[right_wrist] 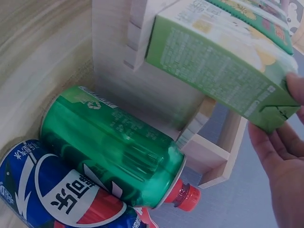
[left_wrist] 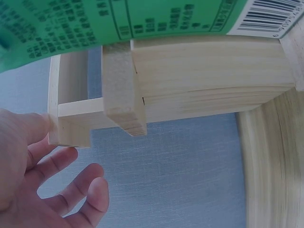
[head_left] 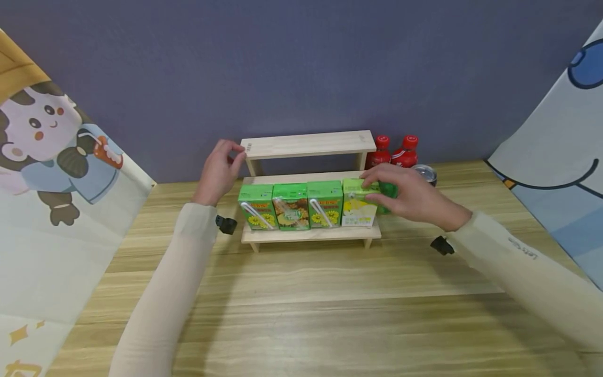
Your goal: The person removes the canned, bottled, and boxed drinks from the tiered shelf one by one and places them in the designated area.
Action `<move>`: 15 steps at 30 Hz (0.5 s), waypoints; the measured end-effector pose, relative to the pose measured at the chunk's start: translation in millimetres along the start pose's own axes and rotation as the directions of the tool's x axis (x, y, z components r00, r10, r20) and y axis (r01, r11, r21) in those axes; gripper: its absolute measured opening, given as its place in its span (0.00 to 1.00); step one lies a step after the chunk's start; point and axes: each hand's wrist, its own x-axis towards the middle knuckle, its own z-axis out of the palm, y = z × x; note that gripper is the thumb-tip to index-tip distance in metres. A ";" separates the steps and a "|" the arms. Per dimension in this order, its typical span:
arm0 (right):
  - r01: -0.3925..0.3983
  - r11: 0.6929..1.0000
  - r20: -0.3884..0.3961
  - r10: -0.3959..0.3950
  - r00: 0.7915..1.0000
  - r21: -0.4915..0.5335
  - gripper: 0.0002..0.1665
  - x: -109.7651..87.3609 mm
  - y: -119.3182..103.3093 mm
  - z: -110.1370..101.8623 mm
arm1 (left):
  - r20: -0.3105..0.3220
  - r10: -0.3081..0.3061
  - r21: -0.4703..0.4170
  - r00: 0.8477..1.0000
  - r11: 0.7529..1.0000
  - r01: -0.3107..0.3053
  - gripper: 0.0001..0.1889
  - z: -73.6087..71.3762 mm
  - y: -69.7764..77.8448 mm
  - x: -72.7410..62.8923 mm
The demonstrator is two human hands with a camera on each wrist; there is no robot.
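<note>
A two-tier wooden shelf (head_left: 311, 236) bears a row of several drink cartons, mostly green with yellow flowers (head_left: 325, 209). At the row's right end stands a paler green drink carton (head_left: 359, 212) with yellow fruit printed on it. My right hand (head_left: 407, 193) pinches that carton's top end, with the thumb on one side and the fingers on the other (right_wrist: 287, 147). At the upper board's left end, my left hand (head_left: 220, 170) holds the corner between thumb and index finger. Its other fingers curve loosely below the board's end in the left wrist view (left_wrist: 47, 175).
Right of the shelf stand two red-capped bottles (head_left: 410, 152) and a can with a silver top (head_left: 426, 172). The right wrist view shows a green can (right_wrist: 114, 147) and a blue cola can (right_wrist: 66, 190) close beside the shelf. A grey-blue wall (head_left: 301, 68) rises behind.
</note>
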 end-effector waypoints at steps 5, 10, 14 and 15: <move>0.013 1.000 -0.020 -0.013 1.000 -0.002 0.16 -2.7 -2.0 -3.5 | -0.007 0.005 -0.006 1.000 1.000 -0.005 0.15 -1.4 0.1 -0.4; 0.028 0.999 -0.076 -0.029 0.997 -0.022 0.16 -12.8 -3.0 -17.7 | -0.002 -0.005 -0.004 1.000 1.000 0.005 0.15 -2.7 1.6 -1.4; 0.014 0.999 -0.111 -0.020 0.994 -0.053 0.19 -30.1 -3.7 -34.5 | 0.004 -0.006 -0.006 1.000 1.000 0.006 0.15 -2.5 2.6 -2.3; 0.004 0.998 -0.120 -0.012 0.993 -0.067 0.20 -35.2 -3.5 -38.8 | 0.005 -0.004 -0.006 1.000 1.000 0.004 0.15 -2.5 2.8 -2.4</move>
